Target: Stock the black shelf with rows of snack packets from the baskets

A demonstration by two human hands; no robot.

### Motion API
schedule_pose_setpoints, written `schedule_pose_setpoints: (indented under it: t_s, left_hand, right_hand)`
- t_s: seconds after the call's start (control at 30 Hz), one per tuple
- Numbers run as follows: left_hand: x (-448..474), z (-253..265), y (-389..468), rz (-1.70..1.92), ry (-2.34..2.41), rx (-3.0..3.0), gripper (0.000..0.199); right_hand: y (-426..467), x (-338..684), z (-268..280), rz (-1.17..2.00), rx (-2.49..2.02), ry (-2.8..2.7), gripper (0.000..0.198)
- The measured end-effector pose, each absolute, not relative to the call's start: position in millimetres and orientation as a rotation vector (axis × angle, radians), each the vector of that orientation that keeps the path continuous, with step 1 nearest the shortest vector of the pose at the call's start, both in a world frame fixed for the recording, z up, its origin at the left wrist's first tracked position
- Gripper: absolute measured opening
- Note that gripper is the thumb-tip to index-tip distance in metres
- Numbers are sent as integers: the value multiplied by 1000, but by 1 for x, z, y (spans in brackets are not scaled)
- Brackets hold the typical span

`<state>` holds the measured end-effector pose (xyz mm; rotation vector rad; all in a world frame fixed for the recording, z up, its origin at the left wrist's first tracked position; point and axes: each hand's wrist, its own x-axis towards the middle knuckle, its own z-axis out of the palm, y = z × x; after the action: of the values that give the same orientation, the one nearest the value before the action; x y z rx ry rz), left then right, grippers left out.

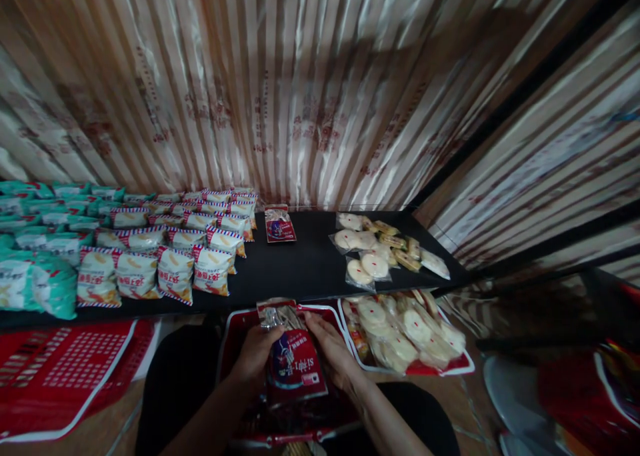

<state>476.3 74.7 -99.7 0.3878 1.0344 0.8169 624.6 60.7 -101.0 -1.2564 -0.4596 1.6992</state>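
Note:
My left hand [259, 351] grips the left side of a dark red snack packet [299, 366], its thumb lying across the front. On the packet's right edge my right hand [333, 349] is closed as well, so both hands hold it. Silvery packaging shows at the packet's top, perhaps a second packet behind; I cannot tell. Below the packet is a red basket [231, 329] with a white rim, its contents mostly hidden by my hands. A similar red packet [281, 229] lies on the black shelf [300, 269] ahead.
White-and-red snack bags [175, 275] and teal bags [53, 283] fill the shelf's left. Round pale packaged cakes [373, 263] lie at its right. Another red basket [470, 366] holds more cakes. A red basket [85, 369] sits lower left. Striped wrapping [300, 109] hangs behind.

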Motion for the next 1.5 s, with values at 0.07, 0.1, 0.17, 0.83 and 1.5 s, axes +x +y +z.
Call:
schedule_pose_setpoints:
  t_s: [0.07,0.1,0.17,0.83,1.5]
  left_hand:
    - [477,-100,80,785,1021,351,37]
    - [478,-99,83,774,1012,329,37]
    - [478,-98,90,762,993,309,37]
    - [463,-96,143,893,1210,637,51]
    - [525,-136,254,1219,1276,623,30]
  right_hand:
    - [67,625,-105,1636,-1300,-534,45]
    - [69,626,-107,1576,-1330,-622,46]
    - [75,629,-109,1379,-1401,-886,46]
    - [133,649,-98,1096,-1469,-1147,29]
    - [258,651,-101,1342,-1476,-1155,40]
